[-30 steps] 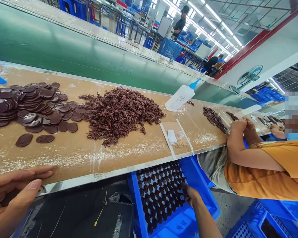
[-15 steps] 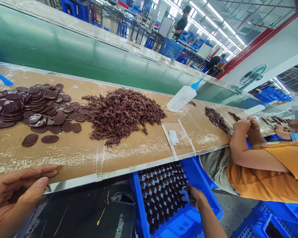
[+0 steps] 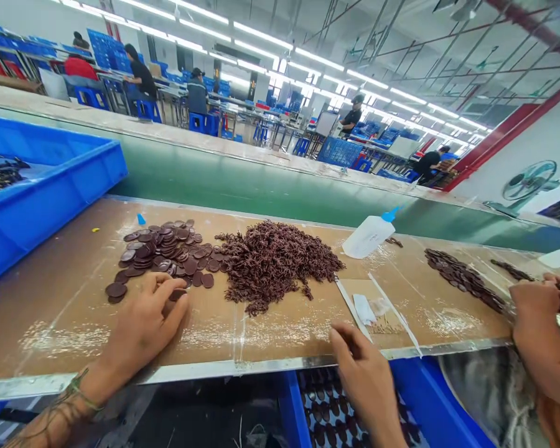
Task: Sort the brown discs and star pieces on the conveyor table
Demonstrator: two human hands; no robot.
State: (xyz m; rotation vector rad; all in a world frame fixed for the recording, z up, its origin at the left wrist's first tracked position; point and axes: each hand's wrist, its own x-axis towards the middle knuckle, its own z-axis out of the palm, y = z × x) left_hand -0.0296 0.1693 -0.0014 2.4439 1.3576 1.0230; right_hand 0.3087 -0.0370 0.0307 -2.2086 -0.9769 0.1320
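Big blue plastic bin [image 3: 51,186] at the surface's far left corner. Left hand [image 3: 142,326] lies flat, fingers spread, gripping nothing, fingertips touching the flat dark-brown oval discs [image 3: 163,258] mid-left. Tangled brown clip heap [image 3: 275,261] sits just beside them. Right hand [image 3: 366,379] loosely curled, empty, on the surface's [image 3: 51,323] near edge. Risk: a sweeping left hand could push discs into the heap, mixing parts.

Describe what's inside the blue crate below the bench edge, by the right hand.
The crate holds rows of dark brown discs laid flat in a grid. The right hand and the bench cover much of it, so its far rows and total count cannot be seen.
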